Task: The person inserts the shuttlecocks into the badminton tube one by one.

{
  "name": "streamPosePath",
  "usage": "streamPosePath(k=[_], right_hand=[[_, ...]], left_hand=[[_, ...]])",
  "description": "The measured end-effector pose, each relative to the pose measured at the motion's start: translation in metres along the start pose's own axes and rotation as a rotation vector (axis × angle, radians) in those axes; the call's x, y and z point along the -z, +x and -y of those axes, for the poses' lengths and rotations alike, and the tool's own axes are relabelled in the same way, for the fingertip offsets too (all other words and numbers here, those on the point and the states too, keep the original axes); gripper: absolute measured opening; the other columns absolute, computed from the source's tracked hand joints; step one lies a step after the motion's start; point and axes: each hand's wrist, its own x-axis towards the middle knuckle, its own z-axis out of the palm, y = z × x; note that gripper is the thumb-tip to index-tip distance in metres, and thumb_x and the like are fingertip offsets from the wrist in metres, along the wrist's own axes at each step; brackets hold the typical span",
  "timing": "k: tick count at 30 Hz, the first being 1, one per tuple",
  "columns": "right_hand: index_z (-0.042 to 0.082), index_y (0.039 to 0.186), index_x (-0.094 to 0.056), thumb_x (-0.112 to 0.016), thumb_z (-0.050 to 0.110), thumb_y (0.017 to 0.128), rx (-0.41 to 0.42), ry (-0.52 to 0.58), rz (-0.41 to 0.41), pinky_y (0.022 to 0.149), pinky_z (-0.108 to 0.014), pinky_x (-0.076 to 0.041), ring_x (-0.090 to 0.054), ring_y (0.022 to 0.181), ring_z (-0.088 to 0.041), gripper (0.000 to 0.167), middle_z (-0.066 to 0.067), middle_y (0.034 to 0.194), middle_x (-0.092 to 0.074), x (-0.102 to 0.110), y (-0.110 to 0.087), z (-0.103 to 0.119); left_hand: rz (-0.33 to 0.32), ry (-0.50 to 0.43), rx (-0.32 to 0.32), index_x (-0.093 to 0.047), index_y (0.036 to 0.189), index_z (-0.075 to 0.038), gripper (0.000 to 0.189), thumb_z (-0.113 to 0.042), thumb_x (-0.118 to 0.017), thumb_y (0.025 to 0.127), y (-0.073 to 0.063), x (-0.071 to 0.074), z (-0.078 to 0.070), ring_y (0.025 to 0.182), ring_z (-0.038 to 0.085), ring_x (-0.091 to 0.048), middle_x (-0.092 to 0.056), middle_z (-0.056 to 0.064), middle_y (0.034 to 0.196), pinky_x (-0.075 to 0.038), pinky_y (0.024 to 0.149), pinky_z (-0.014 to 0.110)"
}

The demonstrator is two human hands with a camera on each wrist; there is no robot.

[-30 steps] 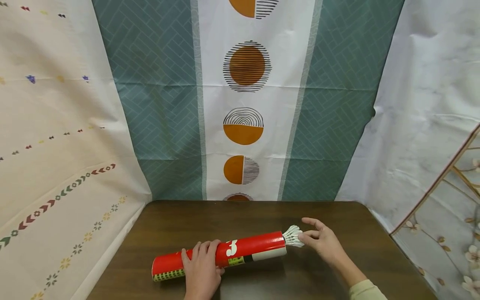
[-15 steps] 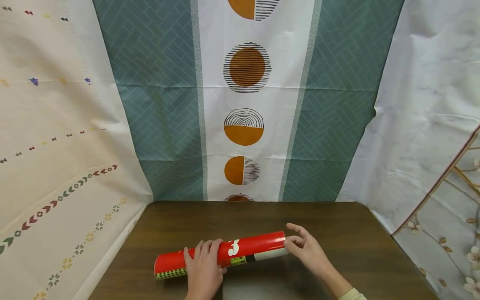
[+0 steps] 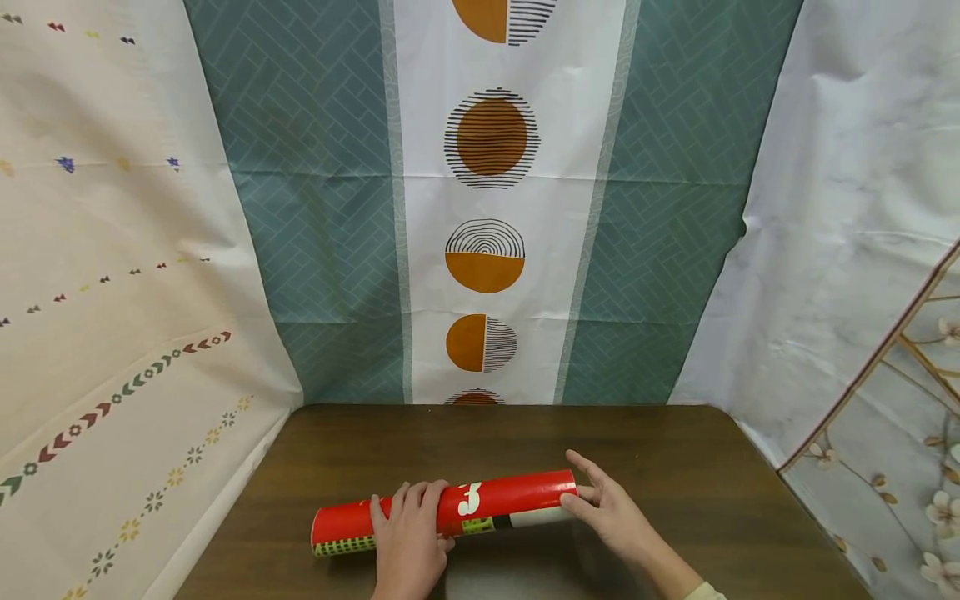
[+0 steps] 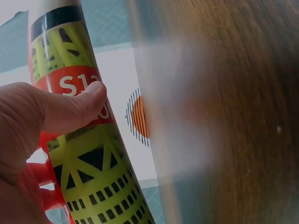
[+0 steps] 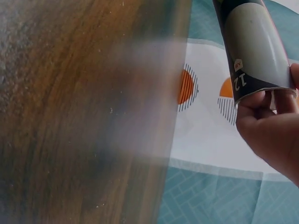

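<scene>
A long red shuttlecock tube (image 3: 517,493), patterned yellow-green, black and white along its lower side, lies slanted above the table, right end higher. My left hand (image 3: 408,533) grips it around its left half, and in the left wrist view the thumb crosses the printed label of the tube (image 4: 96,161). At the tube's right end is my right hand (image 3: 615,517), its index finger extended. In the right wrist view, fingers of the right hand (image 5: 275,126) reach into the mouth of the tube (image 5: 257,42). The inside of the tube is hidden; no shuttlecock shows.
The dark wooden table (image 3: 360,442) extends around the tube. Behind it hangs a green and white cloth (image 3: 330,250) with orange circles. A cream patterned cloth (image 3: 150,400) hangs on the left, a white floral one (image 3: 840,333) on the right.
A white shuttlecock at the tube's right end has gone into the tube and out of sight. My right hand has moved left to the tube's mouth; the left hand keeps its grip.
</scene>
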Motion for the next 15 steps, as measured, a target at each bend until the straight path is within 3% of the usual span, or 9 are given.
streamPosePath(k=[3, 6, 9, 13, 15], right_hand=[[-0.004, 0.169, 0.001, -0.055, 0.01, 0.111, 0.042, 0.027, 0.107, 0.103, -0.018, -0.055, -0.075, 0.114, -0.012, 0.081, -0.033, 0.133, -0.07, 0.002, 0.0, -0.004], [-0.004, 0.168, 0.005, -0.052, 0.01, 0.112, 0.053, 0.037, 0.141, 0.105, -0.019, -0.054, -0.075, 0.116, -0.012, 0.081, -0.034, 0.134, -0.069, 0.003, 0.001, -0.005], [-0.004, 0.169, 0.0, -0.055, 0.013, 0.112, 0.052, -0.037, 0.047, 0.102, -0.015, -0.053, -0.074, 0.116, -0.007, 0.081, -0.032, 0.137, -0.068, 0.004, 0.001, -0.005], [0.002, 0.169, -0.017, -0.061, 0.019, 0.11, 0.006, -0.133, -0.206, 0.098, -0.012, -0.05, -0.07, 0.117, -0.002, 0.076, -0.023, 0.143, -0.068, 0.007, 0.002, -0.006], [0.006, 0.168, -0.023, -0.061, 0.021, 0.11, -0.027, -0.148, -0.294, 0.097, -0.012, -0.05, -0.069, 0.119, -0.007, 0.071, -0.019, 0.145, -0.067, 0.01, 0.001, -0.007]], left_hand=[[0.021, 0.003, 0.009, -0.066, 0.129, -0.024, 0.082, -0.023, -0.107, 0.057, 0.0, 0.001, -0.001, 0.128, 0.041, -0.062, -0.072, 0.009, 0.127, -0.029, 0.112, 0.088], [0.025, 0.003, 0.01, -0.067, 0.129, -0.024, 0.082, -0.024, -0.107, 0.057, -0.001, 0.001, -0.001, 0.127, 0.04, -0.063, -0.072, 0.009, 0.127, -0.03, 0.112, 0.087], [0.004, 0.002, 0.005, -0.067, 0.128, -0.024, 0.083, -0.026, -0.107, 0.056, -0.001, -0.001, 0.002, 0.122, 0.039, -0.064, -0.073, 0.009, 0.125, -0.034, 0.11, 0.085], [-0.017, 0.019, 0.023, -0.068, 0.127, -0.022, 0.082, -0.03, -0.107, 0.055, 0.005, -0.005, 0.014, 0.111, 0.037, -0.066, -0.075, 0.01, 0.12, -0.041, 0.104, 0.08], [-0.011, 0.036, 0.044, -0.068, 0.127, -0.02, 0.081, -0.031, -0.107, 0.056, 0.01, -0.007, 0.022, 0.108, 0.037, -0.065, -0.075, 0.01, 0.119, -0.044, 0.1, 0.076]])
